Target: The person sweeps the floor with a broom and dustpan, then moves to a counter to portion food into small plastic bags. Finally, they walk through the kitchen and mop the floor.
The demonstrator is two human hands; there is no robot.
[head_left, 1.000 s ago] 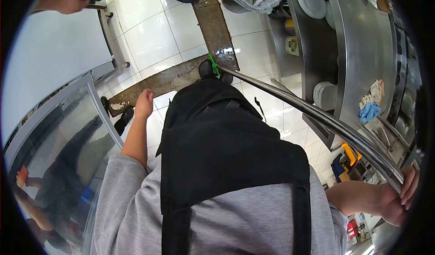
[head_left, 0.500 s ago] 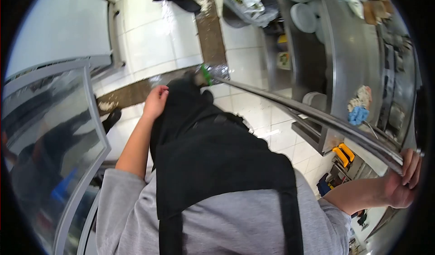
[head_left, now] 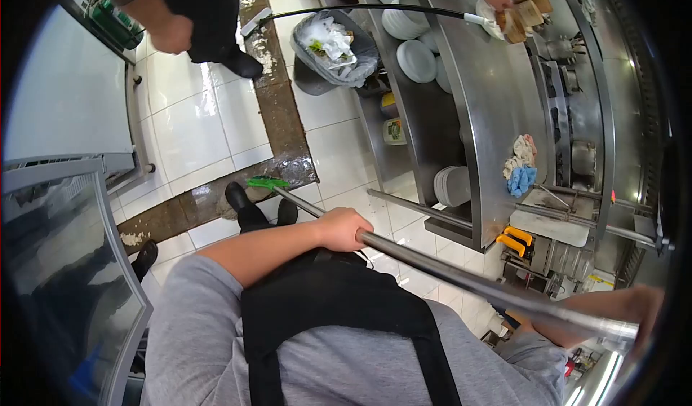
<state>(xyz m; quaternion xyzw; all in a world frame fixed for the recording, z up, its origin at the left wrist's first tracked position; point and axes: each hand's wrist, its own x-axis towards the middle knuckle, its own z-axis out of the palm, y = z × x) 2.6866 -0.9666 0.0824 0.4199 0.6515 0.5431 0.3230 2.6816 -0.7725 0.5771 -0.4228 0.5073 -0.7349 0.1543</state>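
A long metal pole (head_left: pixel 447 277) slants across my front, with a green brush head (head_left: pixel 267 183) at its far end on the wet brown floor strip (head_left: pixel 216 195). My left hand (head_left: pixel 342 229) is wrapped round the middle of the pole. At the right edge my right hand (head_left: pixel 646 312) is near the pole's upper end; it is smeared by motion and its fingers are hard to make out. White scraps (head_left: pixel 134 239) lie on the strip at the left.
Another person's fist (head_left: pixel 171 34) and black shoe (head_left: pixel 243 63) are at the top left. A lined bin (head_left: pixel 335 49) stands beside a steel counter (head_left: pixel 490 110) with plates underneath and cloths (head_left: pixel 520 166) on top. A glass-doored unit (head_left: pixel 72 262) is at the left.
My left hand has moved from my side onto the pole. The brush head has shifted left and down in view. The other person's arm and more of the bin have come into sight.
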